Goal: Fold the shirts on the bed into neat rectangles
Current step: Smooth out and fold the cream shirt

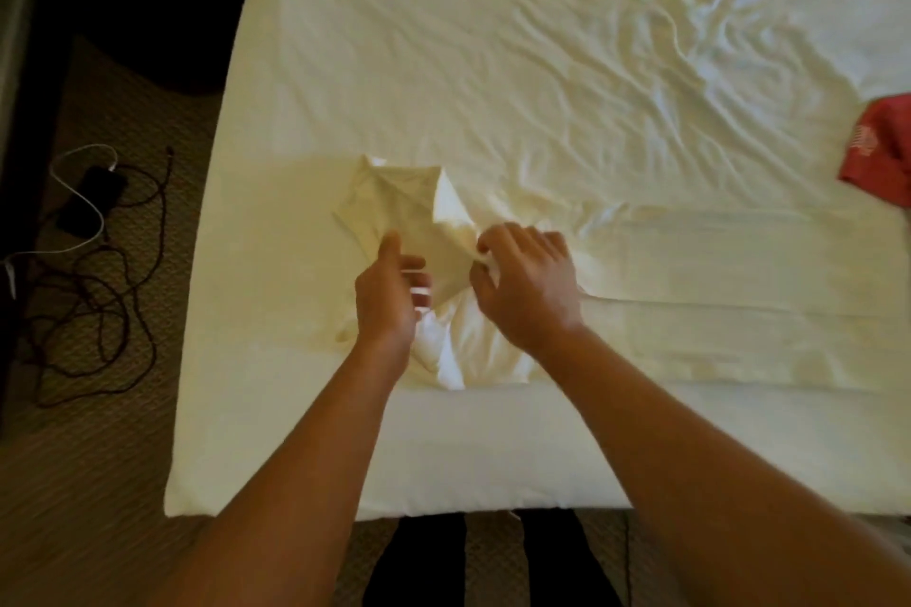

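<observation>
A white shirt [409,207] lies bunched near the front left of the bed [493,64], hard to tell apart from the white sheet. Part of it is lifted into a pointed flap. My left hand [389,296] holds the flap's near edge, thumb up and fingers curled round the cloth. My right hand [527,281] pinches a fold of the same shirt just to the right, knuckles up. A red shirt [882,153] lies crumpled at the bed's right edge, partly cut off by the frame.
The white sheet is wrinkled at the far right and smooth at the far left. On the carpet left of the bed lie a dark phone [91,205] and tangled cables [98,291]. The bed's front edge [394,503] is near my legs.
</observation>
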Demonstrator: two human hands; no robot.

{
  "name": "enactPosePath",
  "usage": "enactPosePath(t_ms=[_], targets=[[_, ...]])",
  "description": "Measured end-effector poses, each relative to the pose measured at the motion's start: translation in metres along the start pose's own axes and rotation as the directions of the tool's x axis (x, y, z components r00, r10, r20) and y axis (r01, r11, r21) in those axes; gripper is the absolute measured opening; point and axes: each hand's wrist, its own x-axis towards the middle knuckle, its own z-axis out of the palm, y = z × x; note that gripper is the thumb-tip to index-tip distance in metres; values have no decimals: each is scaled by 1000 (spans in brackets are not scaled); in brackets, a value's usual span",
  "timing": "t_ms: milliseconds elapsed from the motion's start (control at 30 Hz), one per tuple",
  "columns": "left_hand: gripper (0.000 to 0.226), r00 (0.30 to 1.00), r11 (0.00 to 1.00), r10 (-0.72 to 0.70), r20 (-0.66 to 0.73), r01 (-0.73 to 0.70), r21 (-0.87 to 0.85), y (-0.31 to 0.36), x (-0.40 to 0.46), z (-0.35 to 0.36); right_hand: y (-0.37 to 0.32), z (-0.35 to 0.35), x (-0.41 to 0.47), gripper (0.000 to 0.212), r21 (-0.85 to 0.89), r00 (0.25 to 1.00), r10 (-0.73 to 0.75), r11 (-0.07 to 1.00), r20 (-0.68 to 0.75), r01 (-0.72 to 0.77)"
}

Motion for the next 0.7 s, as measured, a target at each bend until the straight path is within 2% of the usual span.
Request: enactPosePath(t_ms=[33, 67, 100, 167, 233, 267, 300, 333, 400, 433, 500, 567, 633, 700], targets=[[56, 981, 975, -180, 72, 188, -122, 1, -1, -3, -4, 1, -22, 13, -6, 999, -47, 999, 23, 47], [63, 951, 942, -271, 146, 293, -161, -1, -2, -8, -7, 3, -43, 15, -2, 994, -92, 996, 55, 93], [67, 932, 937, -296, 209, 326, -128, -6, -2, -13, -9, 3, -63, 19, 17, 987, -129, 992, 92, 128], [61, 923, 960, -275, 268, 276, 35, -17, -1, -21, -9, 5, -91, 26, 86, 979, -153, 986, 137, 143], [45, 941, 967, -236, 242, 202, 157, -22, 1, -26, -5, 8, -103, 31, 142, 992, -38, 990, 119, 20], [37, 955, 967, -206, 215, 164, 197, -24, 2, -26, -1, 9, -104, 33, 167, 990, 100, 979, 95, -115], [29, 967, 964, -169, 190, 122, 236, -26, 3, -26, 2, 10, -102, 36, 197, 958, 277, 937, 76, -287], [21, 976, 956, -136, 169, 85, 280, -29, 4, -25, 7, 10, -99, 38, 231, 883, 464, 853, 77, -468], [10, 987, 939, -82, 141, 29, 343, -34, 4, -26, 19, 8, -90, 36, 275, 654, 747, 609, 117, -744], [9, 990, 933, -66, 127, 16, 361, -37, 3, -26, 26, 7, -86, 35, 270, 554, 821, 507, 139, -818], [8, 994, 929, -51, 96, 12, 370, -39, 2, -25, 36, 4, -82, 34, 229, 448, 862, 398, 238, -888], [4, 995, 938, -58, 86, 25, 346, -38, -3, -25, 39, 2, -84, 29, 216, 444, 820, 389, 363, -895], [10, 991, 934, -73, 108, 30, 357, -38, -10, -26, 40, -3, -87, 32, 237, 506, 778, 447, 373, -863], [17, 987, 908, -94, 131, 30, 418, -40, -15, -30, 42, -8, -87, 36, 314, 521, 770, 424, 370, -850]])
